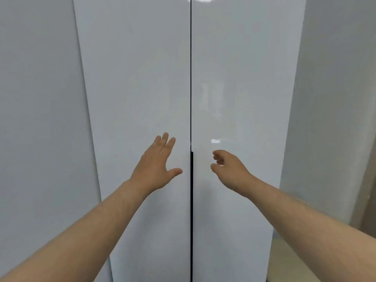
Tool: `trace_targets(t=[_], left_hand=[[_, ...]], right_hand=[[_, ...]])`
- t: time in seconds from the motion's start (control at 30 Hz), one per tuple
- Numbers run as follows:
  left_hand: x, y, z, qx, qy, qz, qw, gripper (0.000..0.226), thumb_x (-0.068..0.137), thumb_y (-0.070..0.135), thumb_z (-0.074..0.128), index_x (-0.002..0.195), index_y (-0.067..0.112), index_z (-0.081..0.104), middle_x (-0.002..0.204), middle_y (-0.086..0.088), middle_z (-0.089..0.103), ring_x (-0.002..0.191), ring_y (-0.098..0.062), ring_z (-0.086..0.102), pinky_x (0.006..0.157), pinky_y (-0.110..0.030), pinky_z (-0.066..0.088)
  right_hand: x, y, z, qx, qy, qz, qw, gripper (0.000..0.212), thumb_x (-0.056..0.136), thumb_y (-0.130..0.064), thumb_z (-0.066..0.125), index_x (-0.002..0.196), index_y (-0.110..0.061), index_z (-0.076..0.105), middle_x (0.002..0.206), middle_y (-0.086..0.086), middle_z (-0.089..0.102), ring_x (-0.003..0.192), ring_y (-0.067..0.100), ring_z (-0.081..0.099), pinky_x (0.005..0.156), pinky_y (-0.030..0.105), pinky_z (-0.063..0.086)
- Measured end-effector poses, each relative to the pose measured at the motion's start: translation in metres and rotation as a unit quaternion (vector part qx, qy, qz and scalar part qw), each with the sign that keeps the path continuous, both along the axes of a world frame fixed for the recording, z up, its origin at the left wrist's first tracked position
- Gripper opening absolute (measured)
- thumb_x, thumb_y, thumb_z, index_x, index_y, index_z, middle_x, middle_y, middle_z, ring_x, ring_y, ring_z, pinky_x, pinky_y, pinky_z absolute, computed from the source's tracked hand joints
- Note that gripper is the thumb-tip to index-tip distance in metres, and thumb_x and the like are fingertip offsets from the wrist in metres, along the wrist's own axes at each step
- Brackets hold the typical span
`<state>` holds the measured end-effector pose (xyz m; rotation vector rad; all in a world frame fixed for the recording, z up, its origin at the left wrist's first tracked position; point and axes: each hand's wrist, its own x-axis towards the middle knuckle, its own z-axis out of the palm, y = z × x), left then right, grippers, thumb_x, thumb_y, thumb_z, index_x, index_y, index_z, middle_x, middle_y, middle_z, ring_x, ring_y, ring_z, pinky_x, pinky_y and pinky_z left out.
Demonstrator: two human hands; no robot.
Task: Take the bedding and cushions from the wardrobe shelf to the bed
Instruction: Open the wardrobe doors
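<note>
Glossy doors [142,78] shut; left hand [156,165] spread, right hand [227,169] half-curled, both empty beside the seam [190,98]; fingers may slip.

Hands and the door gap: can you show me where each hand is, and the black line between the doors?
left hand [156,167], head view, back of the hand.
right hand [230,169], head view, back of the hand.
door gap [190,78], head view, upper stretch.

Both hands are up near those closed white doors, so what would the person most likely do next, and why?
Probably hook fingers into the dark seam and pull the doors open. Both wardrobe doors are shut, so no bedding shows. The left hand is spread open beside the seam, the right hand is half curled beside it, and neither holds anything.
</note>
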<state>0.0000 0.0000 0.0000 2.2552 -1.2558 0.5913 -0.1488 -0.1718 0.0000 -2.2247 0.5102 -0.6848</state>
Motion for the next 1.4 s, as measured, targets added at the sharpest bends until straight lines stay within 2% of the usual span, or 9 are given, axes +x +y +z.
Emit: trace_targets(t=[0.33,0.43,0.47,0.63,0.8,0.9,1.0,1.17,1.4], left_hand=[[0.142,-0.074,-0.022,0.078,-0.082,0.064,0.991,0.075,0.095,0.052,0.034,0.153,0.021,-0.001,0.162,-0.007,-0.013,0.148,-0.028,-0.012,0.119,-0.047,-0.002],[0.159,-0.083,-0.033,0.074,-0.098,0.070,0.990,0.071,0.096,0.048,0.033,0.154,0.020,0.002,0.162,-0.008,-0.011,0.148,-0.029,-0.011,0.118,-0.048,-0.001],[0.163,-0.084,-0.036,0.069,-0.113,0.073,0.989,0.070,0.096,0.046,0.033,0.154,0.020,0.004,0.162,-0.009,-0.010,0.148,-0.029,-0.009,0.118,-0.049,0.000],[0.173,-0.083,-0.042,0.066,-0.135,0.067,0.986,0.065,0.097,0.041,0.031,0.154,0.022,0.004,0.162,-0.007,-0.009,0.149,-0.028,-0.006,0.117,-0.047,0.001],[0.168,-0.077,-0.033,0.094,-0.093,0.057,0.990,0.061,0.100,0.038,0.026,0.154,0.022,0.001,0.161,-0.004,-0.014,0.148,-0.024,-0.011,0.119,-0.044,-0.002],[0.141,-0.074,-0.020,0.007,0.090,-0.038,0.995,0.057,0.102,0.034,0.028,0.154,0.022,0.009,0.162,0.001,-0.006,0.149,-0.016,-0.005,0.119,-0.034,0.001],[0.095,-0.078,0.008,-0.131,0.331,-0.194,0.914,0.051,0.103,0.032,0.031,0.153,0.026,0.019,0.160,0.012,0.013,0.144,-0.002,0.013,0.113,-0.019,0.009],[0.014,-0.087,0.064,-0.223,0.491,-0.335,0.772,0.054,0.102,0.045,0.023,0.148,0.020,0.032,0.153,0.005,0.036,0.139,-0.014,0.036,0.114,-0.041,0.030],[-0.067,-0.078,0.065,-0.260,0.522,-0.370,0.723,0.059,0.100,0.053,0.020,0.141,0.018,0.045,0.145,0.004,0.049,0.127,-0.015,0.051,0.109,-0.046,0.039]], right_hand=[[0.148,-0.036,-0.019,0.181,0.019,-0.061,0.981,0.042,0.087,0.004,0.040,0.128,0.010,0.047,0.108,0.031,0.054,0.081,0.019,0.038,0.069,0.031,0.030],[0.168,-0.040,-0.025,0.198,0.023,-0.072,0.977,0.035,0.077,0.003,0.038,0.107,0.012,0.052,0.089,0.023,0.055,0.069,0.031,0.042,0.073,0.034,0.020],[0.172,-0.041,-0.027,0.206,0.015,-0.070,0.976,0.039,0.074,0.002,0.038,0.109,0.012,0.052,0.092,0.027,0.060,0.069,0.036,0.045,0.083,0.047,0.055],[0.179,-0.044,-0.032,0.239,-0.021,-0.067,0.969,0.024,0.082,0.005,0.040,0.093,-0.002,0.060,0.085,0.005,0.056,0.075,0.021,0.045,0.069,0.033,0.038],[0.157,-0.038,-0.039,0.219,-0.031,-0.050,0.974,0.029,0.084,0.003,0.038,0.087,-0.017,0.059,0.082,-0.003,0.057,0.075,0.016,0.050,0.072,0.030,0.045],[0.133,-0.031,-0.042,0.208,-0.035,-0.040,0.977,0.030,0.083,0.003,0.039,0.083,-0.018,0.059,0.080,-0.003,0.056,0.076,0.016,0.050,0.074,0.031,0.045],[0.106,-0.022,-0.042,0.208,-0.029,-0.024,0.978,0.027,0.085,0.002,0.041,0.087,-0.017,0.060,0.086,0.000,0.060,0.081,0.017,0.055,0.078,0.032,0.048],[0.048,-0.009,-0.037,0.220,-0.024,0.006,0.975,0.025,0.089,0.003,0.043,0.088,-0.016,0.060,0.086,-0.001,0.061,0.084,0.016,0.057,0.081,0.029,0.050],[-0.041,0.002,-0.037,0.267,-0.039,0.025,0.963,0.028,0.089,0.002,0.045,0.099,-0.015,0.065,0.091,-0.002,0.067,0.092,0.017,0.064,0.092,0.032,0.053]])
